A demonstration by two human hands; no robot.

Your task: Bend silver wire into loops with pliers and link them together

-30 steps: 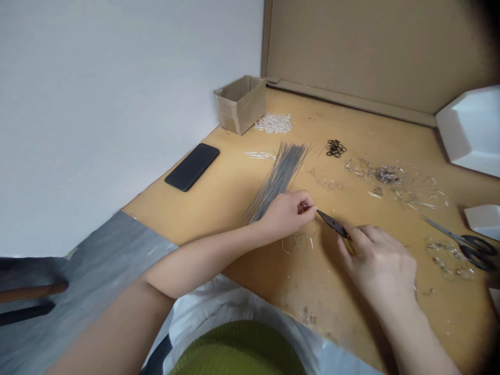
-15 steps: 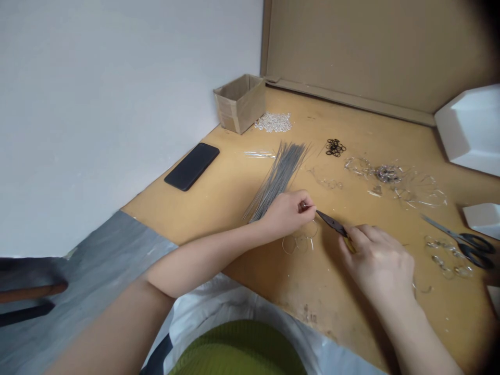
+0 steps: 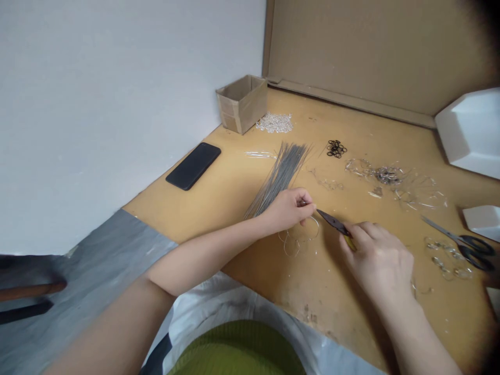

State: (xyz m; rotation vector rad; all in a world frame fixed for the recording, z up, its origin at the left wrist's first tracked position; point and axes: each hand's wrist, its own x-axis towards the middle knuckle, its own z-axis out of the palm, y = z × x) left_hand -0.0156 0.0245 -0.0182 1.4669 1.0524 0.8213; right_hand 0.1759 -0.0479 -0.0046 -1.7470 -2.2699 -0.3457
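My left hand (image 3: 291, 208) pinches a thin piece of silvery wire between thumb and forefinger. From its fingers hangs a loose chain of wire loops (image 3: 299, 239), just above the table. My right hand (image 3: 380, 260) is wrapped around the yellow handles of dark-jawed pliers (image 3: 333, 221). The pliers' tip points left and ends close to my left fingertips; whether it touches the wire I cannot tell. Under and behind my left wrist lies a thick bundle of straight grey wires (image 3: 283, 169).
Behind are a cardboard box (image 3: 246, 109), clear beads (image 3: 275, 123), black rings (image 3: 336, 149) and a phone (image 3: 194, 165). To the right lie tangled wire pieces (image 3: 390, 177), scissors (image 3: 474, 249), more wire loops (image 3: 447, 260) and white containers (image 3: 472, 130). A cardboard panel (image 3: 371, 57) stands along the back.
The wire loops hanging from my left hand have swung and turned, with one loop now further right. My left fingers have shifted slightly; the pliers have hardly moved.
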